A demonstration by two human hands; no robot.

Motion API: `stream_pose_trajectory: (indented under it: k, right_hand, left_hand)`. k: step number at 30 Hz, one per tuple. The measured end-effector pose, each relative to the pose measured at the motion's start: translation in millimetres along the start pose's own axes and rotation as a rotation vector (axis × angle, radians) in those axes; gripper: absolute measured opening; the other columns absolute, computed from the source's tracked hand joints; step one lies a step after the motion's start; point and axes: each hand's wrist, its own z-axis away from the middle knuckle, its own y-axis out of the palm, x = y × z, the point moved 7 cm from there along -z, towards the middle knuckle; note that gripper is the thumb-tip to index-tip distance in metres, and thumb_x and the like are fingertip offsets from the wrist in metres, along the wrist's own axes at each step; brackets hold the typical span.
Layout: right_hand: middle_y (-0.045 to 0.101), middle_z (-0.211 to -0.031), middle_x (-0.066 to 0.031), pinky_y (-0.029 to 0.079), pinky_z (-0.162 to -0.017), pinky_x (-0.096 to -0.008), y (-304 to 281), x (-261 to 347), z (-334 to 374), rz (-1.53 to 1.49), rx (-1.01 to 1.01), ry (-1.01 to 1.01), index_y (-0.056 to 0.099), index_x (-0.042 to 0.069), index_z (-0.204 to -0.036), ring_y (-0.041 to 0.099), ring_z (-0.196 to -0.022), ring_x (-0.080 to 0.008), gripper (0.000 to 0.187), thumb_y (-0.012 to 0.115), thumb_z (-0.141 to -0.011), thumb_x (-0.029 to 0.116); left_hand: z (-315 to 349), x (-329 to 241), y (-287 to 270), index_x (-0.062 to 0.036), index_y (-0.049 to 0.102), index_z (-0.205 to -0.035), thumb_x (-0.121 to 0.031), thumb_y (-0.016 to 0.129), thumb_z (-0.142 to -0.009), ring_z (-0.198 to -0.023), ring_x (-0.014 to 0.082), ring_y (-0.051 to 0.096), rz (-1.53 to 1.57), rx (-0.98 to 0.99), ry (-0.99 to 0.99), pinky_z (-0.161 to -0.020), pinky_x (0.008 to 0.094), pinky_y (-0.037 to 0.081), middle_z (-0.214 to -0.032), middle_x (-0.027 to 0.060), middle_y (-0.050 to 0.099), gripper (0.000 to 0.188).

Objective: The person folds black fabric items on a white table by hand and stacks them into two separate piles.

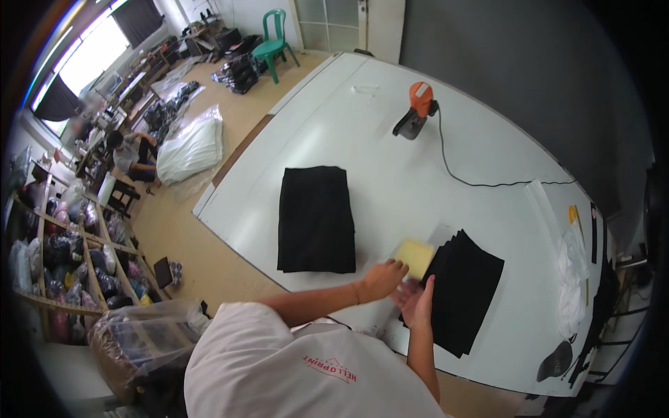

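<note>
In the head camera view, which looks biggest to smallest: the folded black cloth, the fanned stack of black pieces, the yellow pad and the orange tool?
1. Folded black cloth and fanned stack of black pieces: too alike to rank.
2. Orange tool and yellow pad: similar; the tool lies farther away, so unsure.
</note>
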Motion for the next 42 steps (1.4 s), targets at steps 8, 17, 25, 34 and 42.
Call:
stream_pose_trajectory:
  k: [8,17,25,34,42]
  right_hand:
    - [0.064,-0.118,-0.0114,0.054,-0.088,-0.0360,62.2,-7.4,-19.8,0.272,0.142,-0.194,0.052,0.001,-0.128,0.066,-0.105,-0.0232,0.032,0.049,-0.097,0.008]
    - [0.058,-0.129,-0.0133,0.049,-0.098,-0.0367,230.3,-58.5,-30.7,0.247,0.408,-0.243,0.045,-0.001,-0.137,0.059,-0.117,-0.0231,0.039,0.047,-0.099,0.005]
    - [0.065,-0.115,-0.0114,0.049,-0.089,-0.0329,179.6,-105.5,-78.4,0.444,0.107,-0.340,0.058,-0.003,-0.119,0.063,-0.100,-0.0178,0.026,0.053,-0.099,0.012]
    - [0.070,-0.094,-0.0134,0.051,-0.073,-0.0359,164.7,-55.7,-59.5,1.079,-0.185,-0.528,0.062,-0.001,-0.107,0.068,-0.082,-0.0221,0.028,0.061,-0.097,0.024]
    - [0.070,-0.102,-0.0085,0.053,-0.066,-0.0266,99.5,35.9,41.7,0.998,-0.207,-0.380,0.061,0.004,-0.112,0.068,-0.079,-0.0144,0.030,0.060,-0.097,0.030]
  left_hand:
    - [132.0,39.7,-103.5,-0.0041,0.063,-0.116,-0.020,0.069,-0.087,-0.124,0.0327,0.053,0.106,-0.440,-0.056,-0.106,0.0440,0.041,-0.130,0.0162,0.059,0.034]
    - [157.7,224.1,5.7,0.0072,0.034,-0.145,-0.032,0.056,-0.098,-0.136,0.0437,0.040,0.687,-0.869,-0.919,-0.111,0.0493,0.033,-0.146,0.0272,0.043,0.065]
    - [225.9,244.1,8.1,0.0019,0.059,-0.116,-0.007,0.050,-0.096,-0.103,0.0326,0.061,0.819,-0.662,-0.952,-0.090,0.0395,0.048,-0.119,0.0194,0.061,0.024]
    - [53.4,150.8,-114.6,-0.0107,0.053,-0.137,-0.033,0.051,-0.097,-0.141,0.0375,0.034,-0.002,-0.471,-0.191,-0.116,0.0496,0.025,-0.149,0.0136,0.044,0.045]
    - [48.4,158.3,-69.9,-0.0159,0.044,-0.148,-0.046,0.045,-0.098,-0.148,0.0386,0.021,-0.217,-0.359,-0.199,-0.119,0.0559,0.014,-0.158,0.0122,0.032,0.058]
